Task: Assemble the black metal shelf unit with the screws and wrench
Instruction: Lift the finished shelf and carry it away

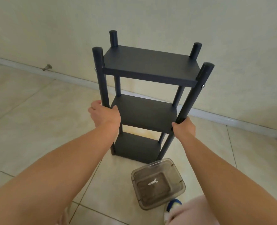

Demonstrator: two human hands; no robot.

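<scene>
The black metal shelf unit (pixel 149 65) stands upright on the tiled floor, with three shelves between its round posts. My left hand (pixel 104 113) grips the near left post at the height of the middle shelf. My right hand (pixel 184 128) grips the near right post at the same height. Silver screw heads show on the near posts beside the top shelf, one on the left post (pixel 95 69) and one on the right post (pixel 203 86). A small silver wrench (pixel 152 182) lies inside a clear brownish plastic container (pixel 175 169) on the floor in front of the shelf.
A pale wall with a white baseboard (pixel 215 116) runs close behind the shelf. A metal door stop (pixel 47 67) sticks out of the wall at the left. My shoe (pixel 173 206) and knee are at the bottom right beside the container.
</scene>
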